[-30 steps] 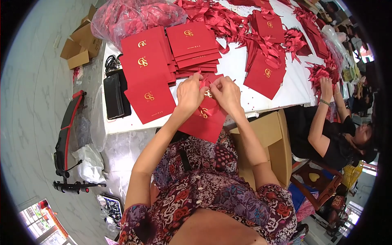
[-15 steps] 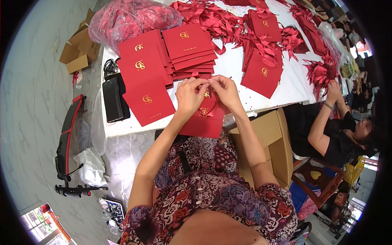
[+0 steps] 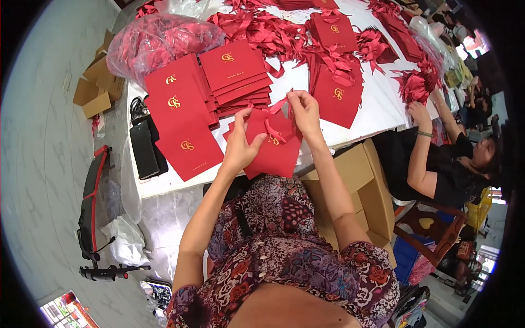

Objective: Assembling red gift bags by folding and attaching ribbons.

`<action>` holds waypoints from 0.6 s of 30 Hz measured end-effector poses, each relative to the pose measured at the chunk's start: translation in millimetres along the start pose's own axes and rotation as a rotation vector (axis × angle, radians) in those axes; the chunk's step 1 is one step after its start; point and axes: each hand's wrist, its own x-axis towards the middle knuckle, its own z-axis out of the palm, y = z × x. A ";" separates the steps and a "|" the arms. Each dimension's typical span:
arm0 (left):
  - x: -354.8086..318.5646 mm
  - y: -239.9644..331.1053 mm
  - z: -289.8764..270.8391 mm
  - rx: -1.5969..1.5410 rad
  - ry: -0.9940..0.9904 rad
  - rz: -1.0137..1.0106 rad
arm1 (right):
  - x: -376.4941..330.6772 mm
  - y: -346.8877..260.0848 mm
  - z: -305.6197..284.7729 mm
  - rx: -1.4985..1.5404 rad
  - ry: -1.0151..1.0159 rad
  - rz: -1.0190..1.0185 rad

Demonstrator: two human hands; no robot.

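A worker's right hand (image 3: 303, 113) pinches red ribbon (image 3: 278, 104) on a gold-printed red gift bag (image 3: 281, 158) at the table (image 3: 377, 101) edge; the spread left hand (image 3: 243, 146) touches it, grip unclear. Ribboned bags (image 3: 339, 106) at right look finished; plain-looking stacks (image 3: 232, 68) at left seemingly remain.

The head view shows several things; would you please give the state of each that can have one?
left hand, thumb and fingers spread
right hand, pinched shut
red ribbon, gripped by the right hand
red pouch, flat, gold mark facing up
box beside the lap, open
box at far left, flaps open
clear plastic bag, bulging with red material
black phone, lying flat
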 end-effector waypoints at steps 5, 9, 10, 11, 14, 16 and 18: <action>-3.2 21.7 7.5 0.032 -0.072 0.059 | 31.3 11.5 -15.8 -0.131 0.100 -0.099; -3.7 24.3 6.0 0.032 -0.089 0.083 | 35.4 7.0 -11.5 -0.185 0.150 -0.098; -3.6 26.1 7.8 -0.007 -0.088 0.081 | 36.8 8.0 -14.1 -0.177 0.151 -0.083; -5.0 30.9 9.8 -0.101 -0.083 0.034 | 39.4 8.2 -18.1 -0.178 0.094 -0.085; 0.1 17.3 17.1 0.032 0.103 0.221 | 26.1 -5.5 -24.2 -0.072 0.151 -0.077; 0.2 24.6 20.7 -0.255 0.021 0.016 | 16.7 7.1 -46.4 -0.198 0.200 -0.187; 4.8 26.2 19.6 -0.371 0.097 -0.037 | -12.4 0.7 -45.7 -0.230 0.172 -0.164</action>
